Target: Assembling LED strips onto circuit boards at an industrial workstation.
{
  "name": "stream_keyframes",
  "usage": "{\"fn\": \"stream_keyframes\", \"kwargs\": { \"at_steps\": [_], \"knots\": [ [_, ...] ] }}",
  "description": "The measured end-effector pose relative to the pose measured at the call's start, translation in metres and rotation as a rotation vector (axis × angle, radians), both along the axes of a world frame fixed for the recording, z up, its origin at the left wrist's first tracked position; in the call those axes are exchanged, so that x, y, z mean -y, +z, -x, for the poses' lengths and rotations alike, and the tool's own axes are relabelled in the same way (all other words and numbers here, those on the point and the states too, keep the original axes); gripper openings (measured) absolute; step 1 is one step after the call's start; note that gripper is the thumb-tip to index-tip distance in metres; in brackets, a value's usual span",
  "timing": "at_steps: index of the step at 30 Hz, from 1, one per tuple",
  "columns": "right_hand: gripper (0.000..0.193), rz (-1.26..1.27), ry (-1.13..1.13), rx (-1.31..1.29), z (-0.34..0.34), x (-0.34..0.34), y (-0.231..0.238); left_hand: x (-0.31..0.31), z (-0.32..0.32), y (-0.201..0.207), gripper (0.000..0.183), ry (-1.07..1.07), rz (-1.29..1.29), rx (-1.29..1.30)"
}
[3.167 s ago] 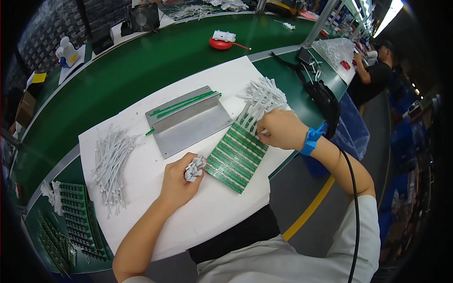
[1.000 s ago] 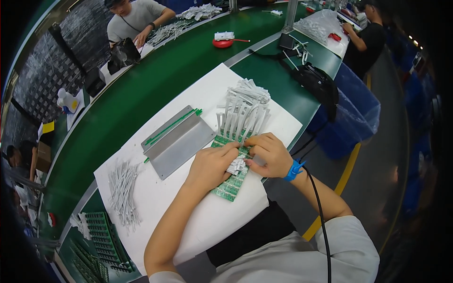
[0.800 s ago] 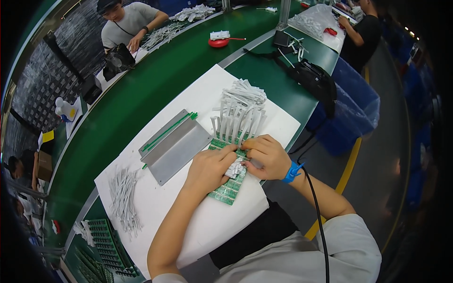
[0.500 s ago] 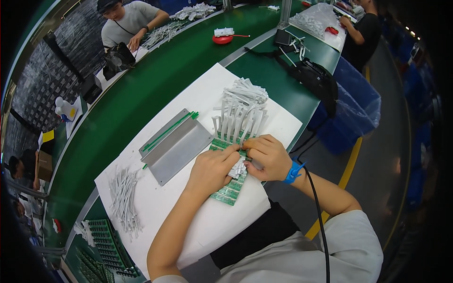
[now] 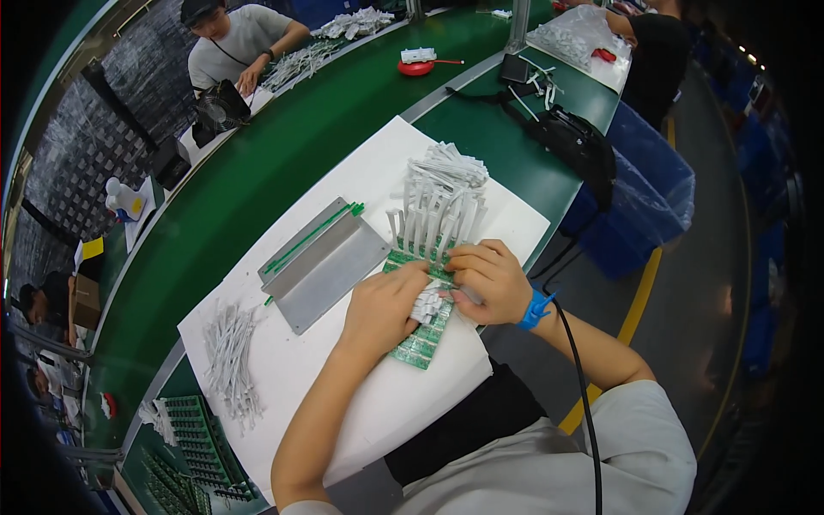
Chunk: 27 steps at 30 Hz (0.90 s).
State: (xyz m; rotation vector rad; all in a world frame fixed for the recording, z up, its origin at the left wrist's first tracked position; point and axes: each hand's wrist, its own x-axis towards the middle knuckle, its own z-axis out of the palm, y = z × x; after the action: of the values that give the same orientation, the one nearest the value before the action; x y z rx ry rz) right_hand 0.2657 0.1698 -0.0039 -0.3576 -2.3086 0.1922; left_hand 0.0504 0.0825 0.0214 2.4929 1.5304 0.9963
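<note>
We see the middle of the view evenly and brightly lit, the white sheet [image 5: 292,378] palest of all and the white strips [image 5: 446,167] nearly washing into it. Soft shading models the metal bracket [image 5: 333,279], and pale glints streak the clear plastic liner [image 5: 659,196]. Toward the right we lose the floor [image 5: 708,283] in gloom, with small lights [image 5: 752,58] glowing above it. The fisheye bends the green belt [image 5: 257,176] into an arc and blackens the corners. Our left hand [image 5: 384,309] and right hand [image 5: 489,281] look fairly sharp; fine detail between the fingertips is too small to read.
</note>
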Motion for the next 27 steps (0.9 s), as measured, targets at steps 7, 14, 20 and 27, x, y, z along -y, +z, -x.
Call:
{"fn": "stream_keyframes", "kwargs": {
  "at_steps": [7, 14, 20, 27],
  "knots": [
    [0.024, 0.825, 0.086, -0.379, 0.023, 0.056, 0.040, 0.051, 0.001, 0.007, 0.036, -0.278, 0.697, 1.452],
    [0.025, 1.175, 0.237, -0.552, 0.064, 0.099, 0.031, 0.072, -0.001, 0.009, 0.045, -0.188, 0.814, 1.470],
    [0.012, 1.388, 0.314, -0.605, 0.067, 0.104, 0.031, 0.077, 0.008, 0.006, 0.043, -0.103, 0.770, 1.423],
    [0.013, 1.487, 0.305, -0.658, 0.062, 0.102, 0.015, 0.077, 0.013, 0.023, 0.029, -0.117, 0.858, 1.326]
  ]
}}
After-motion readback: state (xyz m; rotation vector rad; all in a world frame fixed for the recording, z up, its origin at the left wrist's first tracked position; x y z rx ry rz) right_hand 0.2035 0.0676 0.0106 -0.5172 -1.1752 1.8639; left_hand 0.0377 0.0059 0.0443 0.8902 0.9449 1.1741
